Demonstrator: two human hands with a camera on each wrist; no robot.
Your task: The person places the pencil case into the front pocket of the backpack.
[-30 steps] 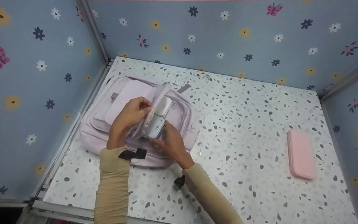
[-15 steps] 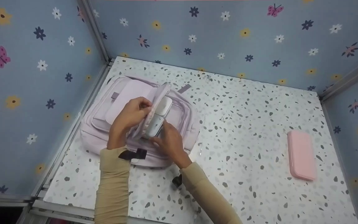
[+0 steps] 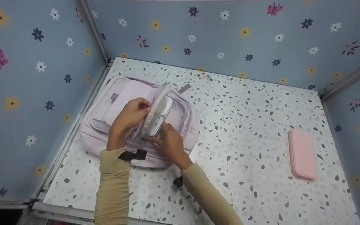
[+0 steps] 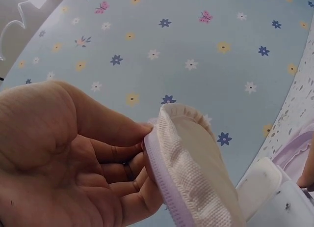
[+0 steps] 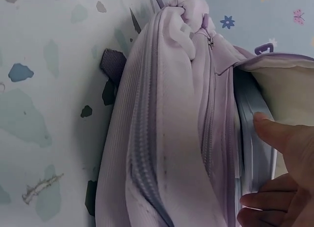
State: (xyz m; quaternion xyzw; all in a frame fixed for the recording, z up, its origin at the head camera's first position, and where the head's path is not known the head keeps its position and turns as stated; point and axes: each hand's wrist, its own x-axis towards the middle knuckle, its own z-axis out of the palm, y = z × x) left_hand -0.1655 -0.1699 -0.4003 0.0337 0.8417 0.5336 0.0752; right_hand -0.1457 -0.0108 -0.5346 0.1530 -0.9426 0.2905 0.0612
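Observation:
A lilac backpack (image 3: 130, 115) lies on the table with its front pocket unzipped. My left hand (image 3: 133, 112) pinches the pocket's zipped edge (image 4: 171, 173) between thumb and fingers and holds the flap up, its cream lining facing the right hand. Inside the pocket are a white rounded box (image 3: 164, 105) and, nearer me, a pale blue rounded box (image 3: 155, 125) with small dark marks. My right hand (image 3: 171, 142) grips the pale blue box at its near end, its thumb on the side (image 5: 260, 138) in the right wrist view. The boxes' lower parts are hidden in the pocket.
A pink rounded case (image 3: 302, 154) lies on the right side of the speckled white table (image 3: 239, 125). Blue flowered panels (image 3: 217, 34) stand at the back and both sides. A dark strap end (image 3: 184, 88) sticks out behind the backpack.
The pale blue box has slid a little deeper into the pocket, under the flap, and my right hand has shifted slightly left with it. My left hand keeps its place on the flap.

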